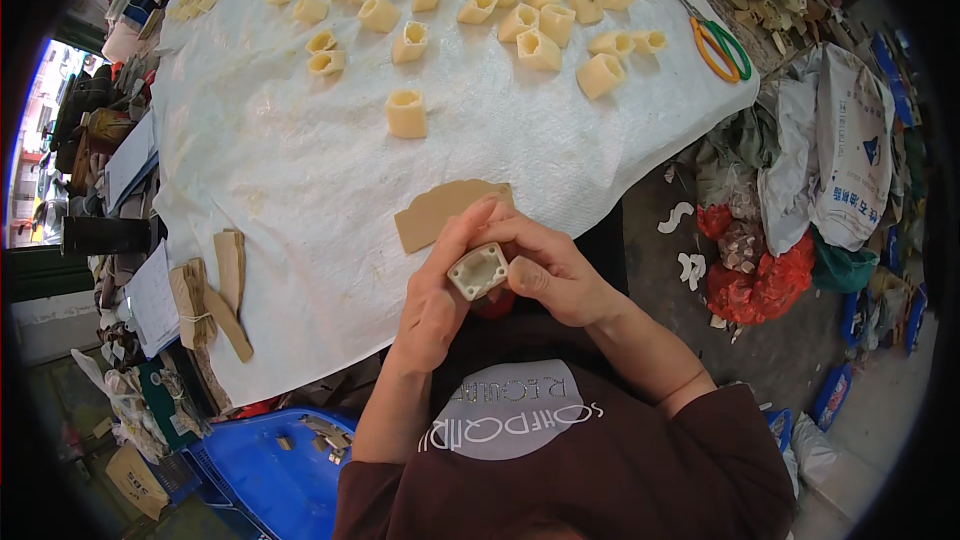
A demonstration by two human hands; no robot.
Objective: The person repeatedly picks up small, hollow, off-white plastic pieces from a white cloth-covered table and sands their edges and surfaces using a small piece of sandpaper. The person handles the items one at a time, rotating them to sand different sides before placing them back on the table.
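Close in front of my chest, both hands grip a small pale grey hollow housing (478,272) with holes at its corners, its open side facing up. My left hand (436,302) wraps its left side, fingers pressed together. My right hand (562,276) closes round the other side, the thumb against its edge. Just past my fingertips lies a flat brown cardboard piece (428,220) with a scalloped edge; whether the fingers touch it I cannot tell. Farther off stands a single cream-coloured hollow block (406,118) on the white sheet.
Several similar cream blocks (540,50) spread over the far part of the white sheet (300,160). Scissors (722,48) with orange and green handles lie at its right edge. Brown strips (205,300) sit at left. A blue crate (270,470) stands below; red bags (762,285) are right.
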